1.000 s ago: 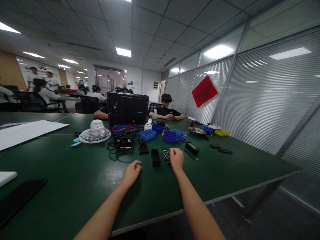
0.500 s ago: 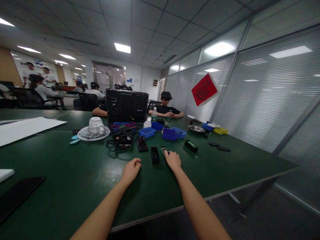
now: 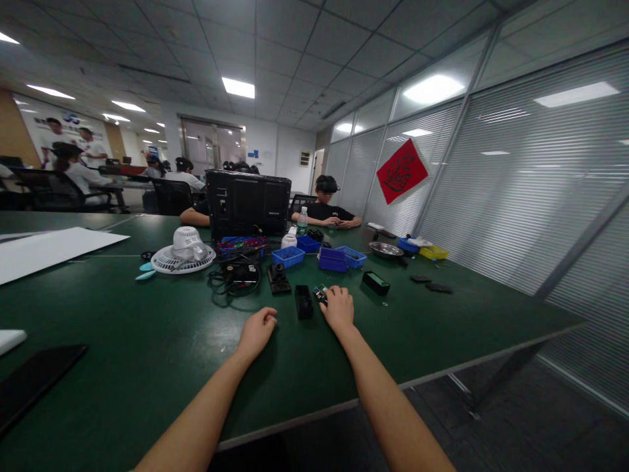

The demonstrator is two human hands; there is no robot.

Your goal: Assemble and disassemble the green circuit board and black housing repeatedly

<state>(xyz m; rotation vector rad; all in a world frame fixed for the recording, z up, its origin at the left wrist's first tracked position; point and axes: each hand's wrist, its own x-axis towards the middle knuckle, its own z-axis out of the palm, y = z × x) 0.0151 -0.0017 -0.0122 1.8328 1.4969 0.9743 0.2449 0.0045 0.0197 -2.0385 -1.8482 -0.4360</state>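
My right hand (image 3: 338,308) rests on the green table (image 3: 147,341) with its fingers closed over a small green circuit board (image 3: 320,293), of which only the far end shows. Just left of that board stands a small black box (image 3: 303,302). My left hand (image 3: 257,331) lies on the table in a loose fist, nothing visible in it, a little nearer to me than the black box.
Farther back lie a black part (image 3: 278,278), tangled cables (image 3: 234,275), a white fan (image 3: 183,255), blue bins (image 3: 337,258), a black block (image 3: 376,282) and a large black case (image 3: 248,204). A person (image 3: 325,213) sits opposite. The table edge runs on the right.
My right hand has drawn the circuit board a little nearer and to the left, close to the black box. The left hand has stayed put. The view has shifted slightly.
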